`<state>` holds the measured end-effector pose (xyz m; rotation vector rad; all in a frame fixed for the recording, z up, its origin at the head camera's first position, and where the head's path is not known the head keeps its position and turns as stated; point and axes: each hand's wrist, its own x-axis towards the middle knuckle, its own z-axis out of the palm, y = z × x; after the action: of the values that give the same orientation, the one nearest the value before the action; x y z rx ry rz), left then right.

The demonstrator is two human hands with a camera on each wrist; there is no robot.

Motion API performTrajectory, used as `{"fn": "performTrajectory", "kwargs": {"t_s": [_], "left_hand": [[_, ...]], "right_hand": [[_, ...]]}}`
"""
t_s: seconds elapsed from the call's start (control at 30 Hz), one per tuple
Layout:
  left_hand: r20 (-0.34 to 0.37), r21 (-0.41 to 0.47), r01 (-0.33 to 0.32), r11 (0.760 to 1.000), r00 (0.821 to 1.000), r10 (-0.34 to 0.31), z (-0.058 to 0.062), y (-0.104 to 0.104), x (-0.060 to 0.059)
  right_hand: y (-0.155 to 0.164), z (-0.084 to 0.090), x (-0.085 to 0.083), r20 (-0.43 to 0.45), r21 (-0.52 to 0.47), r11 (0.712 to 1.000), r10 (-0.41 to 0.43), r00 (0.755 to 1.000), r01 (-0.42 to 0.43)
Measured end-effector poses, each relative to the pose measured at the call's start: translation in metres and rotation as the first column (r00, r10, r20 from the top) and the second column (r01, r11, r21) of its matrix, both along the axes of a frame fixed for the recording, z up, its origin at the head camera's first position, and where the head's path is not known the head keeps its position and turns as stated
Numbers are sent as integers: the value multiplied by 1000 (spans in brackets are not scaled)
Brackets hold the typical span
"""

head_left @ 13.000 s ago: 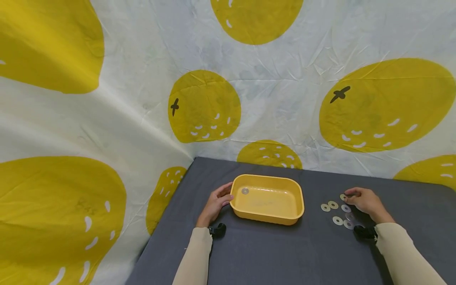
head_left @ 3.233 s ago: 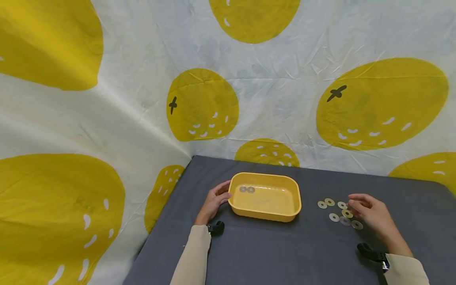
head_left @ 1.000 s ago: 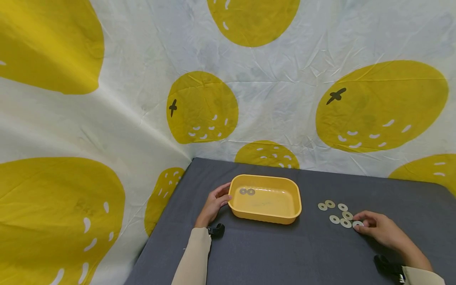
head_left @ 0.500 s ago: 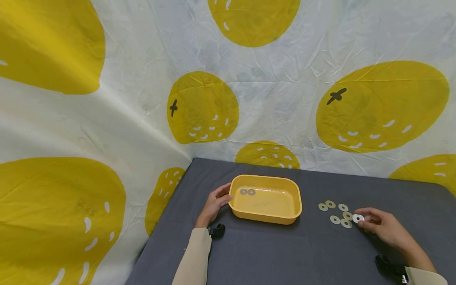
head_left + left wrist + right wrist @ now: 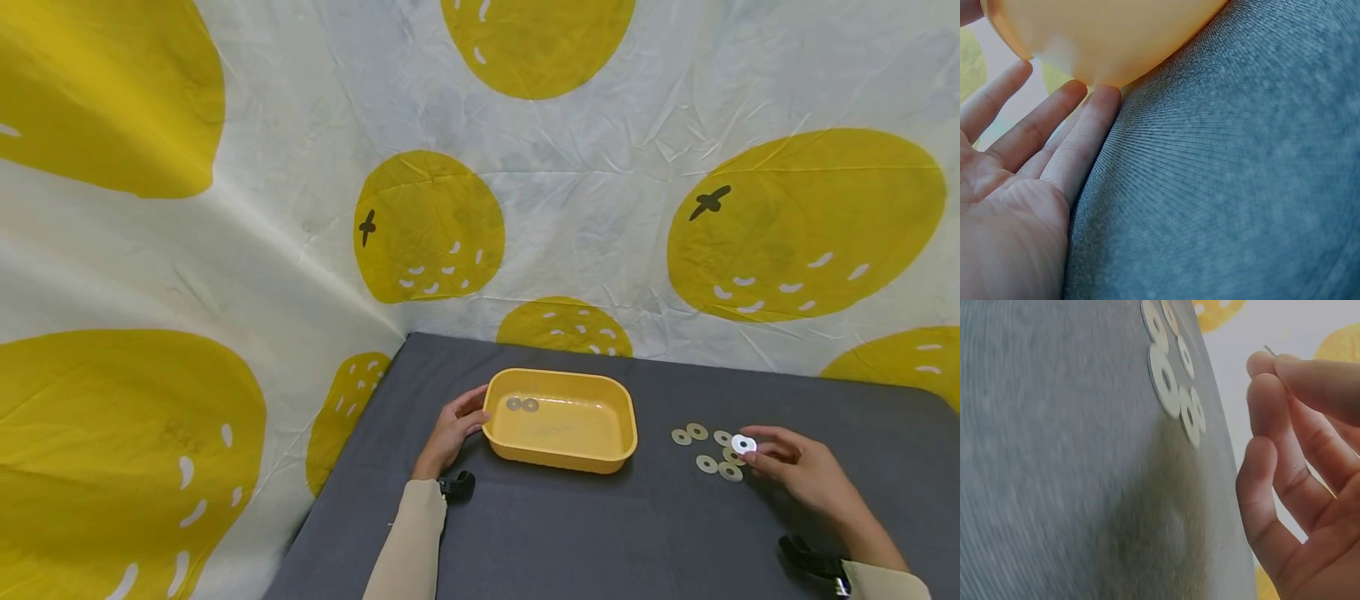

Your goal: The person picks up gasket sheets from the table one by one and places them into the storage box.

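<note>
A yellow tray [image 5: 560, 457] sits on the grey table with two washers [image 5: 522, 405] lying in its far left corner. My left hand [image 5: 455, 426] rests against the tray's left end, fingers straight on its wall [image 5: 1100, 59]. My right hand [image 5: 793, 467] pinches one washer [image 5: 743, 444] between thumb and fingertips, lifted just above the table; in the right wrist view only its thin edge [image 5: 1270, 350] shows. Several washers [image 5: 707, 450] lie flat on the cloth to the left of that hand [image 5: 1169, 375].
The grey table [image 5: 570, 533] ends at its left edge beside my left forearm. A white cloth backdrop with big yellow fruit prints [image 5: 427, 225] hangs behind and to the left. Black wrist cameras [image 5: 456, 485] sit on both sleeves.
My right hand drew in to the loose washers, pinched the one nearest it and raised it off the table. The left hand and tray stayed put.
</note>
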<state>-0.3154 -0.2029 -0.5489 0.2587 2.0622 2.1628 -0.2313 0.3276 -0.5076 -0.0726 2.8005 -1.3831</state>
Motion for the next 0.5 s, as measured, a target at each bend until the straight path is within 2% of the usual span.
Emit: {"fn": "performTrajectory", "kwargs": {"t_s": [0.2, 0.5], "left_hand": [[2, -2, -5, 1000, 1000, 5, -1, 0, 0], [8, 1, 3, 1000, 1000, -3, 1, 0, 0]], "right_hand": [[-11, 4, -1, 6, -40, 999, -11, 1000, 11], [-32, 15, 2, -29, -136, 990, -37, 999, 33]]}}
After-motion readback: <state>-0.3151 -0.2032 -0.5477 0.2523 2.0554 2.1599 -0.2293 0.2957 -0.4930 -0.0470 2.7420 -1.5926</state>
